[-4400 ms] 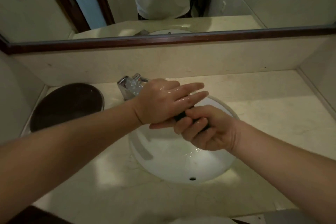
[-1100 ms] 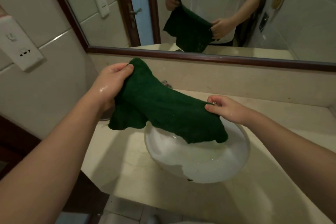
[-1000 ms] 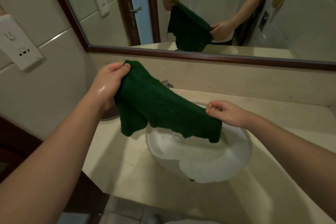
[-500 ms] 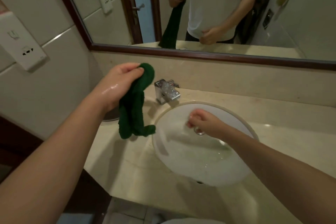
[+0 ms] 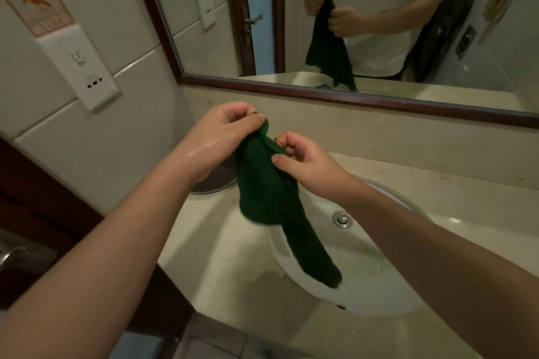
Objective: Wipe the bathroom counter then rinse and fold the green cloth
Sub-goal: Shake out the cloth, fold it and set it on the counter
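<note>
The dark green cloth (image 5: 271, 198) hangs in the air over the left side of the white sink basin (image 5: 376, 297), its lower end dangling into the bowl. My left hand (image 5: 224, 131), wet, pinches the cloth's top corner. Just to the right, my right hand (image 5: 303, 163) grips the upper edge between thumb and fingers. The two hands are close together at the top of the cloth. The beige bathroom counter (image 5: 230, 265) lies below, damp near the basin's rim.
A dark round lid (image 5: 215, 181) sits on the counter behind my left wrist. The metal drain plug (image 5: 341, 218) shows in the basin. A framed mirror (image 5: 379, 23) runs along the backsplash. A white wall socket panel (image 5: 84, 67) is at the left.
Half a second ago only my left hand held the bunched cloth while my right hand was down in the basin. My right hand has come up and taken the cloth's upper edge.
</note>
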Demonstrator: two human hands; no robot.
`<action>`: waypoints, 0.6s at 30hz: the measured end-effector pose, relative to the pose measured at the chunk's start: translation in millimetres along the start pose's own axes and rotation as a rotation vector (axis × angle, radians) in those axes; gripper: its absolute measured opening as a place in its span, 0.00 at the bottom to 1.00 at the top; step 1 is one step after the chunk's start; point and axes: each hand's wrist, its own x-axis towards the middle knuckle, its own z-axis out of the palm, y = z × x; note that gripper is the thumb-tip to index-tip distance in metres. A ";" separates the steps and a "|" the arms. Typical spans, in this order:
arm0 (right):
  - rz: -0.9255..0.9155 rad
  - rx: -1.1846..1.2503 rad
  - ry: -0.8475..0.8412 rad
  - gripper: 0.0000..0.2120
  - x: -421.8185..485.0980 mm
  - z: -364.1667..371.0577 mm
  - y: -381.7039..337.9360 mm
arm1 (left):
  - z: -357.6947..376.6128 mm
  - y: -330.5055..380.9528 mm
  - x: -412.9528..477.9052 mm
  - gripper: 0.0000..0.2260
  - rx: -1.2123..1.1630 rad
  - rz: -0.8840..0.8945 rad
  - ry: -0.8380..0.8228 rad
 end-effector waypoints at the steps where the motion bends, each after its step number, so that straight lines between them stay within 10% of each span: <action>1: 0.024 -0.066 -0.007 0.02 -2.7 -2.3 2.0 | 1.5 -0.7 0.0 0.09 -0.080 0.012 0.019; 8: 0.369 -0.426 -0.195 0.11 -42.3 -6.9 60.0 | -7.1 13.7 4.9 0.13 -0.367 0.085 0.205; 18: 0.559 -0.528 -0.023 0.16 -76.3 -22.5 100.2 | -39.8 2.8 6.6 0.08 -0.447 -0.093 0.529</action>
